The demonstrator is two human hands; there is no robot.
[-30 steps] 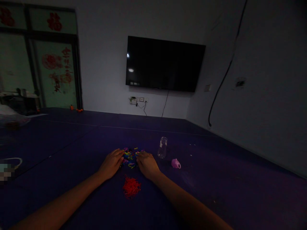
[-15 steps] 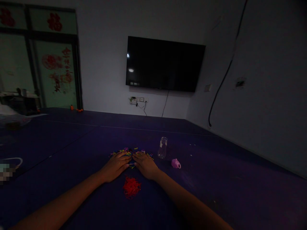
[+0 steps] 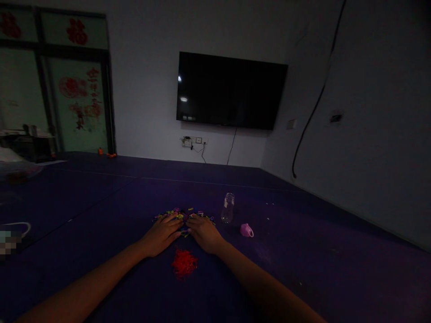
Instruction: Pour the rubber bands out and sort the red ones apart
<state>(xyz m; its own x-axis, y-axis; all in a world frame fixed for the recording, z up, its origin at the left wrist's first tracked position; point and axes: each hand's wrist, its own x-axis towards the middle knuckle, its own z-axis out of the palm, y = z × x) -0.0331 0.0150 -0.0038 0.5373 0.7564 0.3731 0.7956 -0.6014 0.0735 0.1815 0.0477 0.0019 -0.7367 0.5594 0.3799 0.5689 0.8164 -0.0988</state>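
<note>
My left hand point(image 3: 162, 234) and my right hand point(image 3: 202, 232) lie flat, palms down and fingers spread, side by side on a heap of small multicoloured rubber bands point(image 3: 183, 214) on the dark purple surface point(image 3: 101, 202). The fingertips nearly touch each other. Most of the heap is hidden under the hands; loose bands show around the fingers. A separate pile of red bands point(image 3: 183, 263) lies just behind the hands, between my forearms.
A small clear bottle point(image 3: 228, 207) stands right of the heap, with its pink cap point(image 3: 246, 230) lying beside it. A dark wall television point(image 3: 231, 91) hangs ahead. At the far left are a window with red decorations point(image 3: 79, 96) and cluttered items point(image 3: 20, 154).
Both hands moved from the sides of the multicoloured heap onto its top, coming together and flattening it. Since half a second ago they have barely shifted.
</note>
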